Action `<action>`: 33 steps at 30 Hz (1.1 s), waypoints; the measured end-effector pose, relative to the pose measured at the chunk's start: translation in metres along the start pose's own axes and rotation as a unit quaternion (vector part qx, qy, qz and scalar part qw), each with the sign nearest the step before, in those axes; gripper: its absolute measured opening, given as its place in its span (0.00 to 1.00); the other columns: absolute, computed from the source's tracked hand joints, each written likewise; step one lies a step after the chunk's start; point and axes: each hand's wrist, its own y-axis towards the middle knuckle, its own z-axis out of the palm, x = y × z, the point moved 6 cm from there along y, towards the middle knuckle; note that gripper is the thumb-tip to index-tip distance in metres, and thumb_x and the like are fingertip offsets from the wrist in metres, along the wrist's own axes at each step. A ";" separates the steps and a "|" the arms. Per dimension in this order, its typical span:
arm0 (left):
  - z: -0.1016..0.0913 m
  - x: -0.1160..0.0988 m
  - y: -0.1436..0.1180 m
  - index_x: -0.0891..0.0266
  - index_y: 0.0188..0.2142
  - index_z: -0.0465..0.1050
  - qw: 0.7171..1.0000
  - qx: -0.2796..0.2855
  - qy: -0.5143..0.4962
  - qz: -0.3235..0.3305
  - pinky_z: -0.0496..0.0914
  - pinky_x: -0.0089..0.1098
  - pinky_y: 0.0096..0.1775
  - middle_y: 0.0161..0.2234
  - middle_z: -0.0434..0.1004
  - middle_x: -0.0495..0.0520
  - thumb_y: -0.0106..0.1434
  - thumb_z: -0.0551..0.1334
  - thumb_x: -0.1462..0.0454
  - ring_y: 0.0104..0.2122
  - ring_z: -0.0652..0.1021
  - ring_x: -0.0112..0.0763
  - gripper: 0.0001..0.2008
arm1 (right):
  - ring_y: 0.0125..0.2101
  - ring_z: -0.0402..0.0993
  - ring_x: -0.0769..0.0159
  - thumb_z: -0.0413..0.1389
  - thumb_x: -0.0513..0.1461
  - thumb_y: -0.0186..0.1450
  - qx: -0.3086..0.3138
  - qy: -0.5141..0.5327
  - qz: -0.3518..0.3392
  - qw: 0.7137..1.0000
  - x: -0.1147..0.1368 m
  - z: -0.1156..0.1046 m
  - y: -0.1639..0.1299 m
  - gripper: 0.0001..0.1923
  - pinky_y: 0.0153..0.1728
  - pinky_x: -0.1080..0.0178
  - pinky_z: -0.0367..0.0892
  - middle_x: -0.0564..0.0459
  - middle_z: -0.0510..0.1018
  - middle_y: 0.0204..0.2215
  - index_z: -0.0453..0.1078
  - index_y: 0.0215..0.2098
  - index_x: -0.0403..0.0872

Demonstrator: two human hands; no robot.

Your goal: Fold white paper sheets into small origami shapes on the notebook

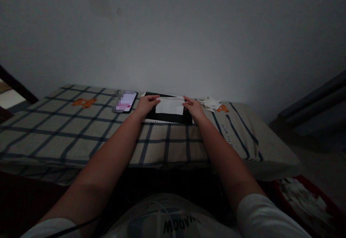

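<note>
A small white sheet of paper (169, 106) lies over a black sheet (151, 115) with a dotted white edge. Along the top of the white sheet runs a narrow pale strip (171, 97). My left hand (147, 105) pinches at the strip's left end, thumb and forefinger close together. At the other end, my right hand (193, 106) pinches the strip between thumb and fingers. Both wrists rest near the black sheet's sides. Whether the strip is a folded edge of the white sheet or a separate piece, I cannot tell.
A phone (125, 101) with a lit screen lies left of the sheets. Crumpled white strips (211, 103) sit to the right. Everything rests on a checked cloth (108, 128) against a wall (173, 36). A red container (302, 184) with whitish scraps stands low on the right.
</note>
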 end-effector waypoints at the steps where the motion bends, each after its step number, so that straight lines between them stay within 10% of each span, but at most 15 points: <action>1: 0.000 -0.001 0.000 0.62 0.46 0.79 1.000 -0.002 0.007 0.002 0.70 0.39 0.49 0.43 0.82 0.58 0.55 0.68 0.62 0.43 0.79 0.40 0.18 | 0.25 0.68 0.73 0.61 0.39 0.54 -0.002 -0.007 -0.002 1.000 0.000 -0.001 0.000 0.27 0.34 0.66 0.66 0.57 0.77 0.28 0.73 0.52 0.46; 19: 0.006 -0.001 0.006 0.61 0.31 0.78 0.995 0.023 0.064 0.078 0.69 0.32 0.41 0.34 0.79 0.54 0.56 0.65 0.61 0.36 0.76 0.34 0.06 | 0.38 0.75 0.63 0.61 0.44 0.54 -0.046 -0.035 -0.034 0.998 0.005 -0.007 0.001 0.12 0.44 0.60 0.68 0.51 0.81 0.35 0.78 0.34 0.47; 33: 0.041 -0.013 -0.029 0.64 0.33 0.79 0.957 0.266 -0.082 -0.080 0.64 0.26 0.25 0.26 0.77 0.53 0.52 0.67 0.56 0.23 0.73 0.28 0.13 | 0.28 0.73 0.69 0.62 0.43 0.54 0.076 0.011 0.024 0.997 0.016 0.019 -0.013 0.13 0.32 0.64 0.66 0.51 0.81 0.32 0.78 0.35 0.46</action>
